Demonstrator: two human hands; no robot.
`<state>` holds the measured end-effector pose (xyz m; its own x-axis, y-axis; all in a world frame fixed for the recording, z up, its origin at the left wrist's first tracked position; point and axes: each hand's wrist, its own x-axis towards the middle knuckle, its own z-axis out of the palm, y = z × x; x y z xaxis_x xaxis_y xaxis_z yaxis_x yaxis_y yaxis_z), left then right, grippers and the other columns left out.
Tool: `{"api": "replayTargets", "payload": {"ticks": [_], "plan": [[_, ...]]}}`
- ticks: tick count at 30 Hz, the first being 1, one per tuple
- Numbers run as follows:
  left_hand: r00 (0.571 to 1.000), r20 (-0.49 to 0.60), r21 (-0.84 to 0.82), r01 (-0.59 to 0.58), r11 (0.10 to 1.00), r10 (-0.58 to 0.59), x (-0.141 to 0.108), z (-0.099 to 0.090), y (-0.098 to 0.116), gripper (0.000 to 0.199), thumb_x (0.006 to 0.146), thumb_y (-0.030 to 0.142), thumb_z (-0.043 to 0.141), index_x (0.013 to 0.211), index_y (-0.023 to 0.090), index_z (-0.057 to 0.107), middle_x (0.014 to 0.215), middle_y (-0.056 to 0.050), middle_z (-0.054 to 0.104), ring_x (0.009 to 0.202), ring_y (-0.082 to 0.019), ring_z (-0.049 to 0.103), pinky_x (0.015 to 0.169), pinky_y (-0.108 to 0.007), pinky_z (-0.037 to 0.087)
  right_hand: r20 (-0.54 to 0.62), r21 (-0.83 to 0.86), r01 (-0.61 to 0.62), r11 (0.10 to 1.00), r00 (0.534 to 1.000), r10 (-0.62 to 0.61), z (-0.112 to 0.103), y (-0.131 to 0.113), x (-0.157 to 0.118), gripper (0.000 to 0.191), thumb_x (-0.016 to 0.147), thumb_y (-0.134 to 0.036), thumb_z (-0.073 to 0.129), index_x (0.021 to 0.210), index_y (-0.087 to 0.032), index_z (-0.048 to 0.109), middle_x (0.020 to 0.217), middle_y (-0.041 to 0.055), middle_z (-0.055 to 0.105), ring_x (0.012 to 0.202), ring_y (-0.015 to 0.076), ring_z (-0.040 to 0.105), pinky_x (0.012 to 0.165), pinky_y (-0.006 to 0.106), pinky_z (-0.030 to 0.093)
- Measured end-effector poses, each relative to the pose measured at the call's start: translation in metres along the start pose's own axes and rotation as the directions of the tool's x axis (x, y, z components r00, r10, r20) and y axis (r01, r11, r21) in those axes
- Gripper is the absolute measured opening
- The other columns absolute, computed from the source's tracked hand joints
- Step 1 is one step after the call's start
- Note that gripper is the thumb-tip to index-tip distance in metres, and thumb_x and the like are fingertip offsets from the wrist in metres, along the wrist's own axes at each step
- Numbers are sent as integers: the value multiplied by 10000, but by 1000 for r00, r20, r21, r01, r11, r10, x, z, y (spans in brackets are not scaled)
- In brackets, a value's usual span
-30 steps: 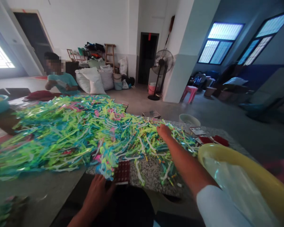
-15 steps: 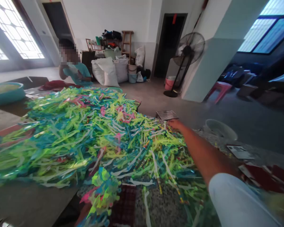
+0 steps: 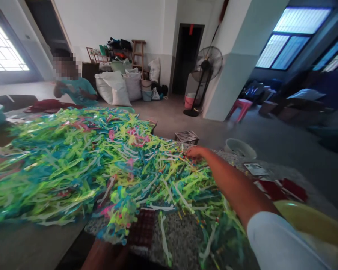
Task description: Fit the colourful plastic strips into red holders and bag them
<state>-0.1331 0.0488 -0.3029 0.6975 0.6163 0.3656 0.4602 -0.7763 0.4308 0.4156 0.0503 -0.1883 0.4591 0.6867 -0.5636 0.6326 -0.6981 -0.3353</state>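
Note:
A large heap of green, blue, white and pink plastic strips covers the table. At the bottom, my left hand is closed round an upright bunch of coloured strips; its fingers are mostly in shadow. Stretched out to the far right edge of the heap, my right hand touches the strips, its fingers bent downward and their tips hidden. Whether it grips anything cannot be made out. Between the two hands, loose white and green strips lie on the speckled tabletop.
A yellow basin is at the lower right, near dark red pieces and a card. Beyond the table are a pale basin, a slatted stool and a standing fan. A person sits at the back left.
The view has turned to the right, bringing the yellow basin further into sight. My right hand is now lower over the strips with its fingers more bent. My left hand still holds the bunch.

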Motion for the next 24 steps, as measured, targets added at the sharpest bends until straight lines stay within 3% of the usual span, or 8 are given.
{"api": "replayTargets", "payload": {"ticks": [6,10,14,17,20,22,24], "plan": [[994,-31,41,-102,994,103,17,-8,11,199,842,434,630,863,262,728,875,-68,760,868,-293,706,759,-404,590,-78,-27,82,996,993,-84,19,-14,-57,84,774,-257,697,764,-180,729,610,13,648,559,148,613,579,249,518],[986,-35,31,-161,986,162,28,-13,18,157,839,343,613,902,247,720,923,-67,751,914,-280,691,798,-401,582,-170,-5,175,985,970,-173,35,-26,-99,197,786,-178,665,962,-190,754,832,11,730,715,138,652,620,187,502],[971,-47,-11,-236,972,236,30,-17,23,189,840,288,596,973,217,709,1016,-91,741,1002,-290,674,899,-433,563,-348,68,314,947,897,-272,44,-36,-138,312,867,-136,572,1144,-180,710,1040,37,739,797,128,662,664,175,498],[979,-34,-57,-204,977,202,29,-21,29,206,833,245,583,1000,205,697,1073,-109,727,1061,-298,659,944,-453,548,-551,115,293,949,814,-184,42,-40,-162,376,912,-141,510,1250,-181,671,975,48,740,722,127,650,689,204,509],[989,-1,-101,-145,984,146,27,-25,32,189,822,213,580,979,202,685,1073,-113,719,1068,-287,656,948,-448,545,-656,221,281,934,751,-71,40,-44,-179,379,931,-168,480,1270,-166,650,1024,76,730,706,129,651,672,218,527],[991,20,-119,-127,985,130,25,-26,33,167,823,208,580,959,197,677,1078,-114,715,1077,-282,649,966,-451,535,-646,317,305,898,763,-31,45,-48,-188,371,932,-184,474,1266,-163,636,1067,85,718,700,130,655,621,217,533],[992,33,-132,-119,984,124,23,-27,33,161,822,209,586,956,194,673,1103,-112,711,1095,-282,639,990,-461,520,-591,372,303,877,806,-27,57,-52,-195,360,933,-197,477,1258,-175,631,1002,68,720,657,131,649,570,219,531]]}}
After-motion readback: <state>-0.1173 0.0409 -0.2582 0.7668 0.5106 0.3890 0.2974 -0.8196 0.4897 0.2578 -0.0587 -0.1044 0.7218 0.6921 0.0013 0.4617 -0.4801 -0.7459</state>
